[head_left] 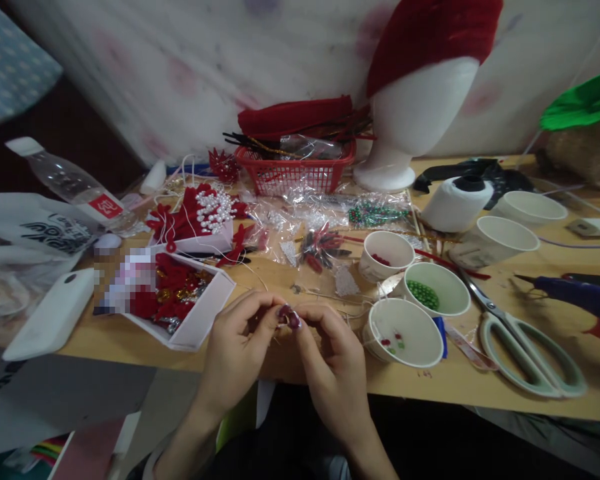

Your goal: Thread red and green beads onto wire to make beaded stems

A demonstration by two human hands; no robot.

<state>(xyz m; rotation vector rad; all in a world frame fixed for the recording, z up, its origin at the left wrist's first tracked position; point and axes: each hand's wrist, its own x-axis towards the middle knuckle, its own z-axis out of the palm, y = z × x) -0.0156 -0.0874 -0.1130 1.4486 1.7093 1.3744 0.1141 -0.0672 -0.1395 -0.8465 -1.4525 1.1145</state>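
My left hand and my right hand meet at the table's front edge, thumbs and fingers pinched tip to tip. A thin pale strand shows between the fingertips; anything else held there is too small to make out. Right of my right hand stands a paper cup with a few red and green beads inside. Behind it are a cup of green beads and a cup with red beads. Pale threads lie on the table behind my right hand and reach the nearest cup.
To the left are a white box of red and gold pieces, a white phone-like slab and a plastic bottle. Scissors and a blue glue gun lie right. Behind stand a red basket, a foam head and a thread spool.
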